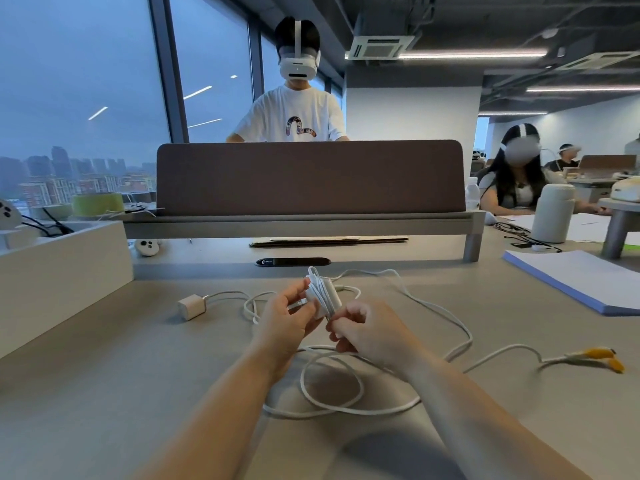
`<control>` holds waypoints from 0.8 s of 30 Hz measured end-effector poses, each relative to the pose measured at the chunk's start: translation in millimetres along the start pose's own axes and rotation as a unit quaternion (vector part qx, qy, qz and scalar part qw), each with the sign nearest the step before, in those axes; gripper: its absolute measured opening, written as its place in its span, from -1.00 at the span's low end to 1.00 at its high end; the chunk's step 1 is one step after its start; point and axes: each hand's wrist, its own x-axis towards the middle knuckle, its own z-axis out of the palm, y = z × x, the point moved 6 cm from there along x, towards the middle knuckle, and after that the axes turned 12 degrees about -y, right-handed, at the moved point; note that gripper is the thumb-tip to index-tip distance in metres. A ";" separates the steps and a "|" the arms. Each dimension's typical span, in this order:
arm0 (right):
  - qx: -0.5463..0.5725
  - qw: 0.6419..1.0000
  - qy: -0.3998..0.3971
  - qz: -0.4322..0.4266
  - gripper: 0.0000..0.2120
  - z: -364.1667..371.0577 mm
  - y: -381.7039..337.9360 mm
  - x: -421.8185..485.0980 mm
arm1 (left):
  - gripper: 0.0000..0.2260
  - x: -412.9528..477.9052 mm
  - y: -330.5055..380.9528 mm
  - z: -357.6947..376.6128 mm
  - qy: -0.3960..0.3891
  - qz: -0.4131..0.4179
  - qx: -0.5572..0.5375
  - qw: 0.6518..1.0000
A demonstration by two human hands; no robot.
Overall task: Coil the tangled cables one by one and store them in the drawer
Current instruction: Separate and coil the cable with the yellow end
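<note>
Fingers [294, 295] of the left hand [284, 323] are curled round a white bundle [323, 297], held just above the desk [138, 375] at frame centre. The bundle appears to be a power block with cable turns wound over it. This grip serves as the fixed core, so that each turn lands on the one before it.

The right hand [369, 336] has its fingers [349, 318] curled tight, pinching the cable at the lower edge of the bundle. Judged function: feed and tension the next turn.

The loose cable [329, 388] lies in open loops on the desk below and between the forearms, and one run arcs toward the right of the frame. A good part is not yet wound.

Other cables:
- A small white plug [191, 307] with its lead lies left of centre, apart from the hands.
- A lead with yellow connectors [602, 356] lies at the right edge.

Storage: a white open box [65, 271] stands at the left edge. Whether it is the drawer cannot be told.

Caution: the desk loops overlap. Pulling fast may tighten them into a knot.
</note>
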 end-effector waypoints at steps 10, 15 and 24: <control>-0.034 0.992 0.057 -0.110 -0.92 -6.2 -10.3 -1.5 | -0.69 -2.8 7.0 0.7 0.011 0.014 -0.026 0.999; -0.123 0.962 0.145 -0.198 -0.95 -10.6 -18.5 -4.9 | -0.66 -1.9 6.6 0.5 0.003 0.016 -0.030 0.999; -0.028 0.966 0.200 -0.162 -0.84 -19.7 -6.3 -2.8 | -0.69 -8.4 14.0 9.8 -0.003 0.031 -0.008 0.999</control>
